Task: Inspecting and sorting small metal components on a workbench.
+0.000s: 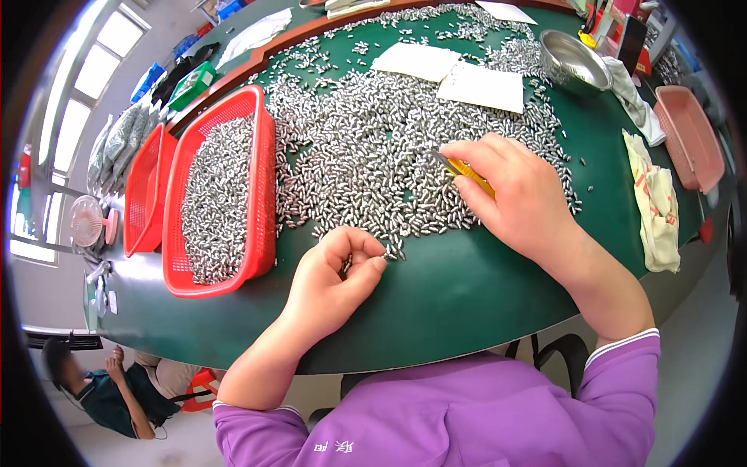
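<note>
L hand (pixel 338 272) pinching metal pieces (pixel 366 156) | R hand (pixel 517 191) w/ yellow tool (pixel 471 173)

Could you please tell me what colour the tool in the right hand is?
Yellow: the tool in the right hand shows in the head view.

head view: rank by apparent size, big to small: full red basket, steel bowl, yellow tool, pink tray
1. Full red basket, largest by far.
2. Pink tray, though it sits at the fisheye rim, so its look is unsure.
3. Steel bowl, close to the tray.
4. Yellow tool, smallest, partly hidden in the right hand.
</note>
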Action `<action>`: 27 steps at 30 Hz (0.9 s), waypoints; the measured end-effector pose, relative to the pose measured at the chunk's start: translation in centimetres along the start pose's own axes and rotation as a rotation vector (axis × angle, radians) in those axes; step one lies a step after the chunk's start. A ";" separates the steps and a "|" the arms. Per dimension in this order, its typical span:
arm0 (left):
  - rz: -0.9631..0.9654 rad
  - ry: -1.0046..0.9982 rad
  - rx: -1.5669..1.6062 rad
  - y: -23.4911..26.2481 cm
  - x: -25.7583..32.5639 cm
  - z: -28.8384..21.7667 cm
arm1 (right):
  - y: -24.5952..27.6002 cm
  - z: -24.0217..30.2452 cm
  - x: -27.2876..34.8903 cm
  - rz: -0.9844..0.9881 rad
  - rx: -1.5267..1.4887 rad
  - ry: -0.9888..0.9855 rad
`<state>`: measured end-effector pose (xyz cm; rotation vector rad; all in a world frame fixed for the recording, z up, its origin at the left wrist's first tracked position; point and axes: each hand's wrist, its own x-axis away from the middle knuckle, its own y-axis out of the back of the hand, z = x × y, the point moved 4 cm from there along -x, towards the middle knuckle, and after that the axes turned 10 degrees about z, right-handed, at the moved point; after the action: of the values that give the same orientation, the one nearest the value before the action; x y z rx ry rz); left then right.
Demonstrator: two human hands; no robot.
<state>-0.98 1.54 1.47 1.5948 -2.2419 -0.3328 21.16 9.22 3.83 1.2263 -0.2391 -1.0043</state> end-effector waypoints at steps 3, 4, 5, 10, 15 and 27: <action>0.050 0.095 0.462 0.0 -0.1 0.7 | -0.9 -0.5 0.2 0.049 0.131 -0.009; 0.086 0.108 0.539 -0.1 -0.2 0.7 | -0.7 -0.1 0.1 0.003 0.125 0.035; 0.122 0.122 0.617 -0.2 -0.3 0.7 | -0.6 0.4 0.0 -0.043 0.118 0.080; 0.216 0.129 0.832 -0.4 -0.3 1.0 | -0.7 4.2 0.7 -0.088 -0.091 0.375; 0.195 0.125 0.826 -0.6 -0.3 0.9 | -1.2 5.1 0.8 -0.060 -0.153 0.394; 0.244 0.115 0.861 -0.7 -0.4 0.8 | -1.8 4.7 0.5 0.005 -0.303 0.403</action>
<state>-0.63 1.72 0.39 1.5779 -2.5991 0.8786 17.53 5.75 3.84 1.1189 0.2186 -0.7363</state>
